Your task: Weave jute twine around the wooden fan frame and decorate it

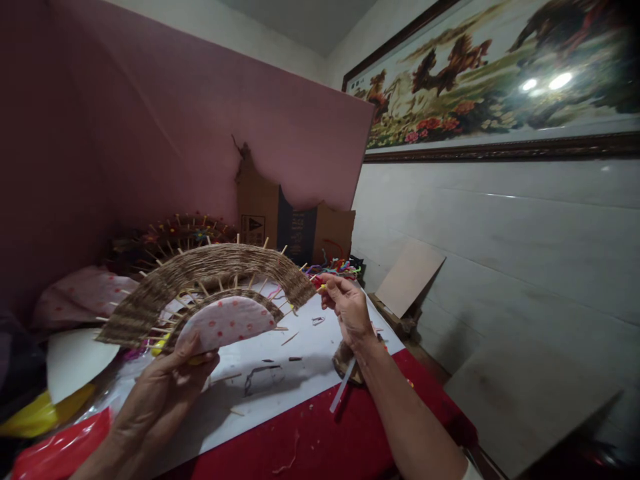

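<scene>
My left hand (167, 383) grips the flat lower edge of a half-round woven piece (210, 273). Brown twine runs in an arch around thin wooden spokes, and the core is a pink half-disc with red dots (227, 323). It is held upright above a white sheet (280, 360). My right hand (345, 303) is at the arch's right end, fingers pinched on a small yellow-and-red bit (320, 285) next to the twine. What exactly is pinched is too small to name.
A second spoked woven piece (175, 237) stands behind. Coloured pipe cleaners (335, 267) and cardboard boxes (295, 230) lie against the pink wall. A red cloth (320, 440) covers the table front. A tan board (407, 277) leans on the right wall below a framed picture (500, 73).
</scene>
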Demonstrator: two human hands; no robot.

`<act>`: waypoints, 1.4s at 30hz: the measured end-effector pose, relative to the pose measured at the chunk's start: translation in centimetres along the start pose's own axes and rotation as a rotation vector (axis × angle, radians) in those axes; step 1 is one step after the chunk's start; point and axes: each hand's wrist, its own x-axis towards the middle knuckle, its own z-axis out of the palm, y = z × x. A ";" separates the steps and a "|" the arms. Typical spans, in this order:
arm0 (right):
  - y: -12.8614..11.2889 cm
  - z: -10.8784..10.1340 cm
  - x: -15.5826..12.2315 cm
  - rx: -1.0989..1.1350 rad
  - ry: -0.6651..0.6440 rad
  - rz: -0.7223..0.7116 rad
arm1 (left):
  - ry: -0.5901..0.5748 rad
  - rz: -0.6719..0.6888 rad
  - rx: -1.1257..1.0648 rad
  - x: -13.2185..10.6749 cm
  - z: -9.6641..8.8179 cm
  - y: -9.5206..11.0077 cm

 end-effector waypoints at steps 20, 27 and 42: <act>0.3 -0.4 0.0 -0.157 0.023 0.001 | -0.111 -0.003 -0.023 -0.2 -0.1 -0.5; 0.6 -0.4 -0.1 -0.168 0.037 0.012 | -0.128 -0.009 -0.028 0.1 -0.3 -0.7; 0.9 -0.4 0.2 -0.166 -0.005 -0.016 | -0.173 0.005 -0.019 0.0 -0.4 -0.7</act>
